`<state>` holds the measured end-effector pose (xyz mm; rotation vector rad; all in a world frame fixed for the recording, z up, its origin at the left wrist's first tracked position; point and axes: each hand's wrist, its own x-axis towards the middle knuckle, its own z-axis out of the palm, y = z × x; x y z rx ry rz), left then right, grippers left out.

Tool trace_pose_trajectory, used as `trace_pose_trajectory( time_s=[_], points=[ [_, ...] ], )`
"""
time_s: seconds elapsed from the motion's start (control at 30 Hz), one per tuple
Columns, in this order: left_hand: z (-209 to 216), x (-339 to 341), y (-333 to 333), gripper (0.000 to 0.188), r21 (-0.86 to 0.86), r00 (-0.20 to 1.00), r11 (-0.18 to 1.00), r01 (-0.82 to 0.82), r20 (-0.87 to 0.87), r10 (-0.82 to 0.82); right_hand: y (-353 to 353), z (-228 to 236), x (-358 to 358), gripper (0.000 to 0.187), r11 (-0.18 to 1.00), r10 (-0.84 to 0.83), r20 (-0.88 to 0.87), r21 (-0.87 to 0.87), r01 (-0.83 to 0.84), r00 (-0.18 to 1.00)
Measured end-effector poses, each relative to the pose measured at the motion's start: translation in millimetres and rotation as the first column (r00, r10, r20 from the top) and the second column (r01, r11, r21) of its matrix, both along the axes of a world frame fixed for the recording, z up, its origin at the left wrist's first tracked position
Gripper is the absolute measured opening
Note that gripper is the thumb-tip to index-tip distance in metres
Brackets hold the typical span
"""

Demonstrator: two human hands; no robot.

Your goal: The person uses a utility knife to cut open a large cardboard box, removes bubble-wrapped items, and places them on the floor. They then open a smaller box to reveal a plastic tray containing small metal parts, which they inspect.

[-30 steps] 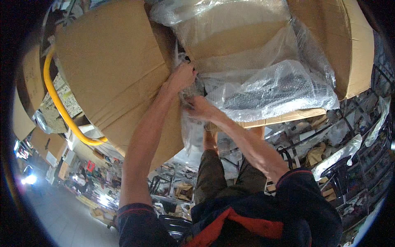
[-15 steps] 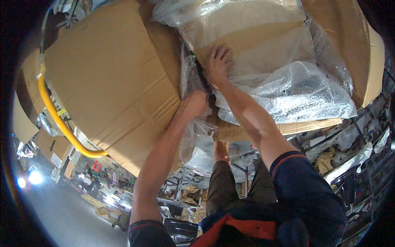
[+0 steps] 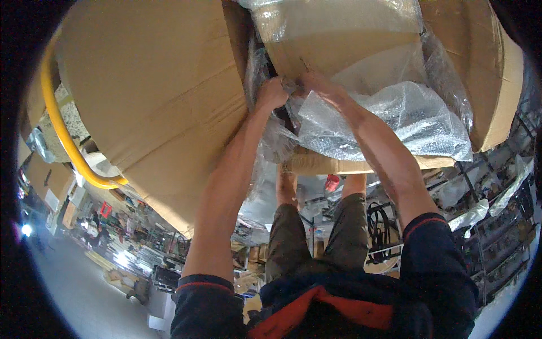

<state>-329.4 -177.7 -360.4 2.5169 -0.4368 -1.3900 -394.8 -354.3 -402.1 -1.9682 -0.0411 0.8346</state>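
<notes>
Clear bubble wrap (image 3: 389, 121) covers the lower part of a cardboard-faced pack (image 3: 361, 39) inside a big open carton. My left hand (image 3: 272, 95) is closed on bubble wrap at the carton's left inner side. Close beside it, my right hand (image 3: 315, 85) is closed too, its fingers pinching the wrap near the pack's left edge. A short stretch of gathered film shows between the two hands. The fingertips are partly hidden. Along the left, a wide cardboard flap (image 3: 152, 96) of the carton is folded outward, passing under my left forearm.
A yellow curved tube handle (image 3: 68, 141) stands beyond the left flap. Another carton flap (image 3: 480, 68) rises at the right. Below are metal racks (image 3: 491, 226) with assorted goods, and a grey floor (image 3: 84, 288) lies at lower left.
My right hand has gone from lying spread on the pack to gripping the wrap. My left hand has moved up, closer to the right one.
</notes>
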Motion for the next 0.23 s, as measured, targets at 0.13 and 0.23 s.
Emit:
trace_pose_trajectory(
  time_s=[0.13, 0.23],
  points=[
    [-3, -23, 22, 0.060, 0.147, 0.980, 0.983, 0.111, -0.182, -0.084, -13, 43, -33, 0.054, 0.984, 0.094, -0.175, -0.135, -0.118, 0.980],
    [-12, -8, 46, 0.067, 0.148, 0.968, 0.988, 0.048, -0.252, -0.009, 9, 80, -75, 0.068, 0.904, 0.149, 0.000, -0.406, -0.136, 0.989]
  ],
)
